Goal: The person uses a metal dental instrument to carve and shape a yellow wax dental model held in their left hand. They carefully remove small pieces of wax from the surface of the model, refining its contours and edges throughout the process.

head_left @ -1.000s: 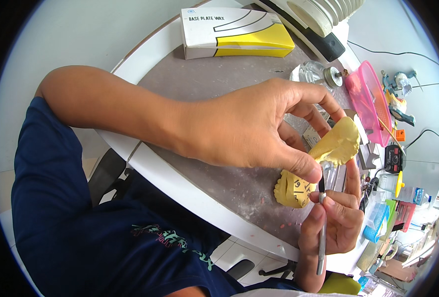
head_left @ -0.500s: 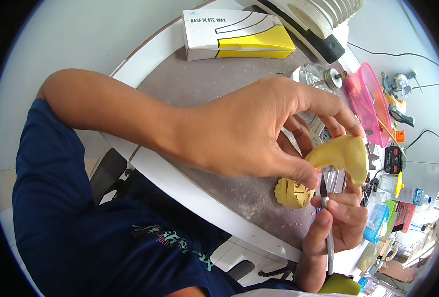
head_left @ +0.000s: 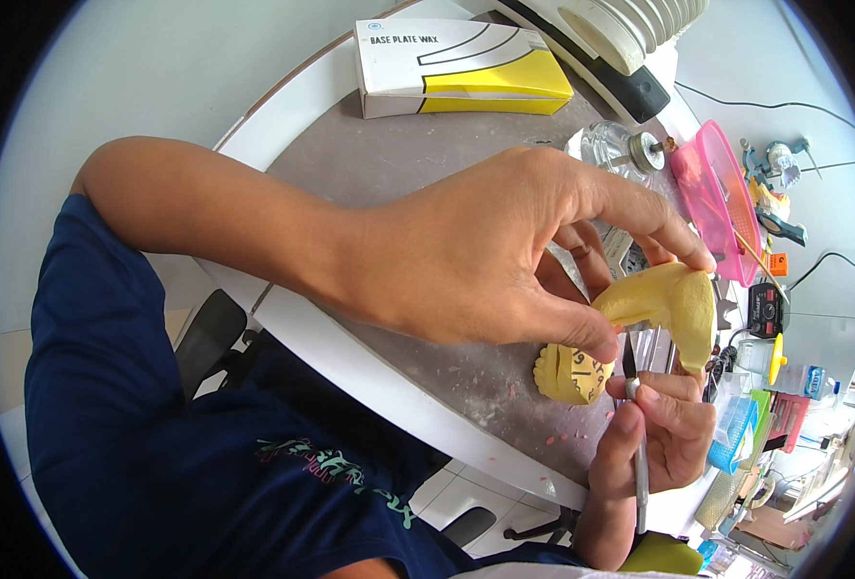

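My left hand (head_left: 475, 251) reaches in from the left, its back turned up. Its fingers and thumb grip a smooth, curved yellow dental cast (head_left: 673, 304). Below it, my right hand (head_left: 664, 434) pinches a slim, metal-handled carving knife (head_left: 642, 473) between thumb and fingers. The knife's narrow dark blade points up beside the left thumb, near the cast's inner edge; whether it touches the cast I cannot tell. A second yellow dental cast (head_left: 567, 376) with teeth and dark handwritten marks lies on the table, just under my left thumb.
Pink crumbs dot the grey tabletop (head_left: 485, 396). A white and yellow box (head_left: 466, 72) lies at the back, near a glass spirit burner (head_left: 620, 150) and a pink basket (head_left: 721, 207). Farther right are a black control box (head_left: 766, 311), a blue basket (head_left: 734, 434) and a bottle (head_left: 803, 382).
The held cast has tilted slightly, its lower end shifting a little downward. Both hands keep their grips and have hardly moved.
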Tool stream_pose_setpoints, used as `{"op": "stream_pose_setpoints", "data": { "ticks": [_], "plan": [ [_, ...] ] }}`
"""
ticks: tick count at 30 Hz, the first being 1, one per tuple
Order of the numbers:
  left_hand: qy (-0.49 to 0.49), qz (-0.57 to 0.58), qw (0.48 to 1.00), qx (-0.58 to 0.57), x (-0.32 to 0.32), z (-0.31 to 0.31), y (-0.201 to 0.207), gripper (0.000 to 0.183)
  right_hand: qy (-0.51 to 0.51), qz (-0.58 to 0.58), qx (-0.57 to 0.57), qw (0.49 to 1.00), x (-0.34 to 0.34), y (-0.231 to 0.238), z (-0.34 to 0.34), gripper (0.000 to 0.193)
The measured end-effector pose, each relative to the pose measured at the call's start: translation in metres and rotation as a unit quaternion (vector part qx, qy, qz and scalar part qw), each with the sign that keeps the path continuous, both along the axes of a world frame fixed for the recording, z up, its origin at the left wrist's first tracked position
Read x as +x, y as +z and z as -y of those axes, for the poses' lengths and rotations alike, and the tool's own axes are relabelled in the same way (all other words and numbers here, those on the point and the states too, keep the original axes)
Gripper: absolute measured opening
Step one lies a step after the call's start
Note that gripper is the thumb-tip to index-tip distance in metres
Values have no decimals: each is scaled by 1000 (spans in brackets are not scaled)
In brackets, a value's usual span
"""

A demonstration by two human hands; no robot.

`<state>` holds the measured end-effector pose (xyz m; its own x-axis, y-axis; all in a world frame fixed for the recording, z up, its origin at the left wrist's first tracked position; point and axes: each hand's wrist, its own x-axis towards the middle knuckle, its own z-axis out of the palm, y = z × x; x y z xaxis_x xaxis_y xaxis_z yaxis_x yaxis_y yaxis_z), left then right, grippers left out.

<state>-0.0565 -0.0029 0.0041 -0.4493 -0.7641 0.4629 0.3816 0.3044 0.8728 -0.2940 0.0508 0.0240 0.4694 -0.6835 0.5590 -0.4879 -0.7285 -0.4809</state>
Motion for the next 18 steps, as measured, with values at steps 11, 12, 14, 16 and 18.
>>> {"op": "stream_pose_setpoints", "data": {
  "ticks": [11, 12, 14, 16, 18],
  "plan": [
    [5, -1, 1000, -8, -1, 0, 1, 48, 2, 1, 8, 1000, -1, 0, -1, 17],
    [9, -1, 1000, -17, -1, 1, -1, 48, 3, 1, 8, 1000, -1, 1, -1, 17],
    [9, 0, 1000, -18, -1, 1, 0, 48, 5, -4, 5, 1000, 0, 2, -1, 17],
    [0, -1, 1000, -4, 0, 0, 1, 47, 3, -6, 7, 1000, -1, 2, -1, 17],
    [-4, -2, 1000, 3, 0, 0, 2, 47, 1, -7, 11, 1000, -1, 2, -2, 17]
  ]
}}
